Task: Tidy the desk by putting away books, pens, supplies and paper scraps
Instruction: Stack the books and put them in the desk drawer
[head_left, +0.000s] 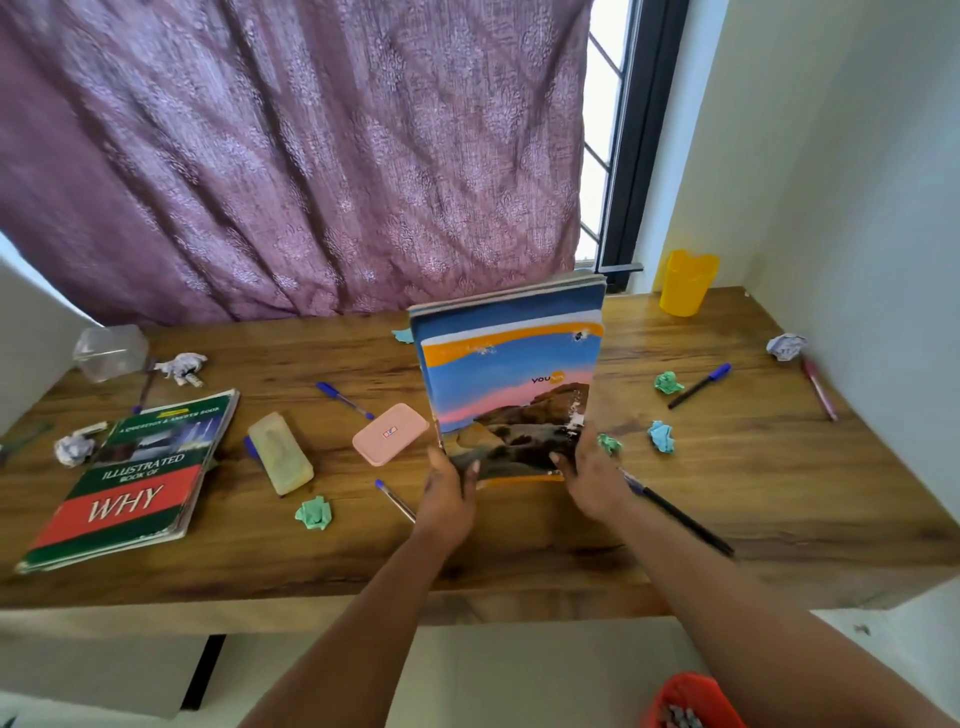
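Both hands were on it: a stack of notebooks (511, 384) stood upright on its lower edge at the centre of the desk (519, 551), glossy cover with a sunset-and-rock scene facing the person. The left hand (448, 493) gripped the stack's bottom corner at 7 o'clock, thumb curled onto the cover; the right hand (592, 480) clamped the 5 o'clock corner, fingers wrapped round the edge.

The desk was warm, grained wood, set in a white-walled alcove, with a patterned mauve curtain (291, 156) hanging at 12 o'clock and a dark window frame (641, 135) beside it. A yellow plastic pen holder (685, 283) stood at 2 o'clock near the back wall.

At 9 o'clock of the stack lay a rounded pink case (388, 434), then a pale translucent box (280, 453), and further out a green-and-red book (130, 483), flat. Crumpled paper balls dotted the wood: a green one (314, 513) at 8 o'clock, a blue one (661, 436) at 3 o'clock. A black pen (680, 514) lay just beside the right hand.
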